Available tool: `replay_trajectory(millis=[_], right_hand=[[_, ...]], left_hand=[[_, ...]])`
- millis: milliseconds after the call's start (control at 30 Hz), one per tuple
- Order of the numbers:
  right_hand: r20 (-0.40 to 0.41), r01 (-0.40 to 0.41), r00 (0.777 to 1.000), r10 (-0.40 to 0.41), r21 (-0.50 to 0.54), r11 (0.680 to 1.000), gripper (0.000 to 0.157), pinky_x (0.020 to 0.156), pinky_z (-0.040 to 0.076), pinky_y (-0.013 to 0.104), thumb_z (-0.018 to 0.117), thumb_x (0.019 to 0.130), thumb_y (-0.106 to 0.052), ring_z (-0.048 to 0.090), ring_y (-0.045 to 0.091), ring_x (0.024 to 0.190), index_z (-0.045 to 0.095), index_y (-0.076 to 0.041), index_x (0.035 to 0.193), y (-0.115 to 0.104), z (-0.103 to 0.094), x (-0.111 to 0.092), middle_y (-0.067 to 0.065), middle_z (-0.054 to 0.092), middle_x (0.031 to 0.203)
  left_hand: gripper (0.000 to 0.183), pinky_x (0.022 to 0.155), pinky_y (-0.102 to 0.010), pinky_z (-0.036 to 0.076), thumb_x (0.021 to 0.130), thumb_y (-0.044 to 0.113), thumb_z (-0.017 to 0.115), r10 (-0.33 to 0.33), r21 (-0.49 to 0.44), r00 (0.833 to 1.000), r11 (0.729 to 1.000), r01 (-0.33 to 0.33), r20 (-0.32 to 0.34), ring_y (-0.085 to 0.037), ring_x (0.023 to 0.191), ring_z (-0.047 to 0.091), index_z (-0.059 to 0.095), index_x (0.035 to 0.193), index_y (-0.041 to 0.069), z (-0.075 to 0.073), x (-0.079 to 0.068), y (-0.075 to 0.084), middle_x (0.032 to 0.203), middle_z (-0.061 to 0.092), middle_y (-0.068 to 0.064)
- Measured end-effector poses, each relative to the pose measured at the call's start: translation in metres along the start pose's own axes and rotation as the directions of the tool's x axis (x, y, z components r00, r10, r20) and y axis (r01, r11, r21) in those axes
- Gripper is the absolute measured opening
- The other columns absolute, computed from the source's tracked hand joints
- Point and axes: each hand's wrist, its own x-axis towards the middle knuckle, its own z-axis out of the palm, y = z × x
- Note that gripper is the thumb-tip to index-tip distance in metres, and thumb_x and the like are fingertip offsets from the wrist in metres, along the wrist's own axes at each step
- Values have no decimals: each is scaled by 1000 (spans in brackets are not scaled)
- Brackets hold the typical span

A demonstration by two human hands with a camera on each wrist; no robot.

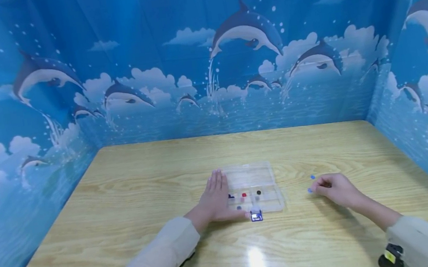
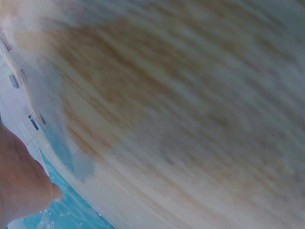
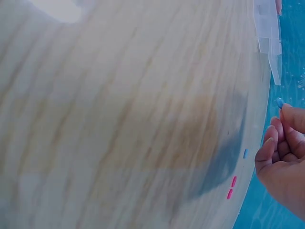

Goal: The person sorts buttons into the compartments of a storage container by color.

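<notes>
A clear plastic compartment box [image 1: 275, 205] lies with its lid [image 1: 248, 175] swung back. My left hand [image 1: 216, 198] rests along its left side, fingers straight, the thumb stretched along the front edge. The thumb tip reaches a small blue-framed piece [image 1: 256, 216] there. Inside the box are small pieces, among them a red one [image 1: 244, 195] and a black one [image 1: 259, 192]. To the right of the box, my right hand [image 1: 336, 188] pinches a small blue oval piece [image 3: 279, 102] between thumb and forefinger, raised above the table. Its other fingers are curled in.
Another blue piece [image 3: 245, 153] and two pink pieces [image 3: 234, 181] lie on the wooden table [image 1: 142, 174] near my right hand. A blue dolphin-print curtain [image 1: 144, 34] encloses the table's back and sides. Light glares off the table in front of the box.
</notes>
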Motion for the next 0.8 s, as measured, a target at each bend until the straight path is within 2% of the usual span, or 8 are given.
replay_trajectory(millis=[167, 300, 500, 800], right_hand=[[3, -3, 1000, 3, 17, 1000, 13, 61, 41, 19, 62, 88, -14, 48, 4, 72, 64, -4, 81, -4, 2, 3, 3, 65, 82], [20, 2, 1000, -3, 47, 999, 14, 59, 40, 20, 61, 89, -14, 46, 5, 69, 60, -3, 80, -9, 4, 5, 4, 62, 81], [28, -4, 1000, 3, 49, 999, 14, 56, 39, 20, 59, 90, -14, 45, 8, 67, 64, -2, 88, -16, 7, 8, 6, 65, 84], [19, 1, 1000, -3, 92, 996, 16, 54, 37, 20, 62, 89, -17, 43, 7, 64, 66, -2, 88, -24, 13, 14, 5, 64, 80]], left_hand=[[127, 119, -40, 4, 67, 82, 50, -3, 3, 1000, 1000, 3, 0, -33, 143, -8, 0, 147, -3, 0, 0, 0, 154, -8, -22], [127, 119, -40, 4, 67, 82, 50, -4, -1, 1000, 1000, 4, 1, -33, 143, -8, 0, 147, -3, -1, 0, 1, 154, -8, -22], [127, 119, -40, 4, 67, 82, 51, -5, 0, 1000, 1000, 5, 1, -33, 144, -7, 1, 147, -3, -1, -1, 1, 154, -7, -22], [127, 119, -40, 4, 67, 82, 50, -1, 7, 1000, 1000, 1, -6, -33, 144, -7, 1, 147, -4, 0, 0, 0, 154, -7, -22]])
